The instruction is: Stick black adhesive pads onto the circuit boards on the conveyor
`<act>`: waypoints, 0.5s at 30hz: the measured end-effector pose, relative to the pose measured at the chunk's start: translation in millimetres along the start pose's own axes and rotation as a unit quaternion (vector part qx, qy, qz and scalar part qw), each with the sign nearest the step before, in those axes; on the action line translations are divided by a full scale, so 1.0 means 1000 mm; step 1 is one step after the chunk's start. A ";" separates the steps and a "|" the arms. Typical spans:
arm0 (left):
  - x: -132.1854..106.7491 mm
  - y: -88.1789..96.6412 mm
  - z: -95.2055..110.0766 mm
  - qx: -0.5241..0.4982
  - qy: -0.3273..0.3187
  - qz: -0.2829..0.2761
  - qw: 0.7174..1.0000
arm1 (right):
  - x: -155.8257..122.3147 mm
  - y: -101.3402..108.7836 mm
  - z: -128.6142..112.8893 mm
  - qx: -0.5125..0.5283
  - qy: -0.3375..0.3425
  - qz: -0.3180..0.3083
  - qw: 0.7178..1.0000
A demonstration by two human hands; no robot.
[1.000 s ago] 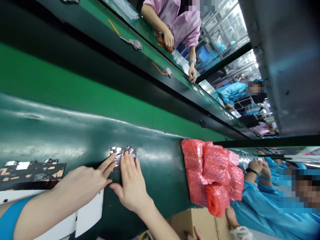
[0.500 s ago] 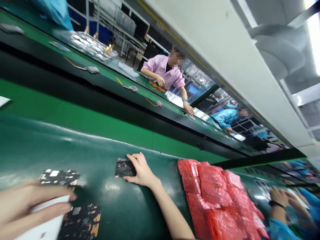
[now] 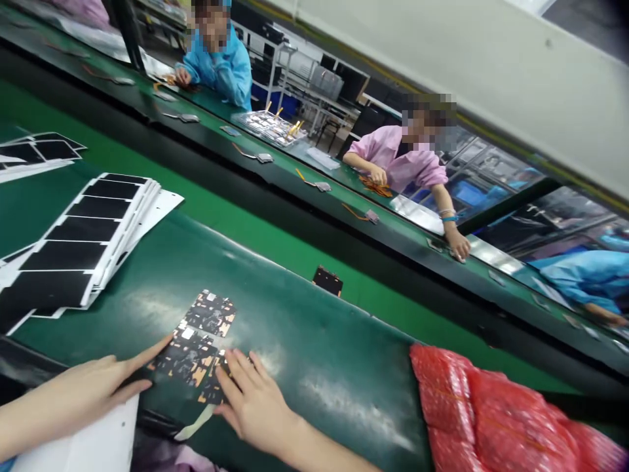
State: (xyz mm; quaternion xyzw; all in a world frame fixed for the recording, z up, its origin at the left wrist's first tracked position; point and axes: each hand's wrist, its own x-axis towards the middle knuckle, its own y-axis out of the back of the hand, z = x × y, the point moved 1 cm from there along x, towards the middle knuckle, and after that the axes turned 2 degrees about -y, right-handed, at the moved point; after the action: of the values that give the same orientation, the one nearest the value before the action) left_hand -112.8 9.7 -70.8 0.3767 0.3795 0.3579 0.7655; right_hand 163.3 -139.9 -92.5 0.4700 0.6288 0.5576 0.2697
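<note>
Several black sheets with copper-coloured and silvery patches [image 3: 204, 344] lie overlapped on the dark green conveyor belt [image 3: 304, 347]. My right hand [image 3: 253, 406] rests with spread fingers on the lower end of these sheets. My left hand [image 3: 93, 387] lies to their left, its extended fingertip touching the sheet edge. A pale strip [image 3: 196, 423] sticks out below the sheets near my right hand. A white sheet [image 3: 93, 442] lies under my left forearm.
A stack of white-backed black sheets [image 3: 83, 242] sits up-left on the belt. A small black piece [image 3: 327, 280] lies at the belt's far edge. Pink bubble wrap [image 3: 496, 413] lies right. Beyond, co-workers in pink and blue smocks [image 3: 398, 157] work at another green line.
My left hand has moved in from the far left to the sheets, close to my right hand. The view has swung left, bringing the stack in and moving the bubble wrap right.
</note>
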 end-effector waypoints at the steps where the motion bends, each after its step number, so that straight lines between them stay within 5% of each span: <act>1: 0.000 -0.009 0.004 0.042 0.003 -0.022 0.999 | -0.008 -0.001 0.005 -0.003 -0.021 0.003 1.000; 4: 0.000 -0.027 0.019 0.160 -0.005 -0.060 0.985 | -0.028 0.014 0.041 0.015 -0.088 -0.020 0.996; 8: -0.003 -0.024 0.056 0.210 -0.015 -0.103 0.972 | -0.043 0.045 0.081 0.078 -0.178 -0.061 0.979; 15: -0.001 -0.021 0.116 0.226 -0.065 -0.179 0.955 | -0.031 0.066 0.087 0.134 -0.194 -0.107 0.966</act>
State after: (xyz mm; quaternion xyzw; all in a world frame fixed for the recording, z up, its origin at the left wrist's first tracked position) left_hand -8.6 -36.0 -39.0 0.4880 0.4612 0.0950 0.7349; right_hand 270.9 -132.7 -55.3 0.5315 0.6800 0.3340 0.3789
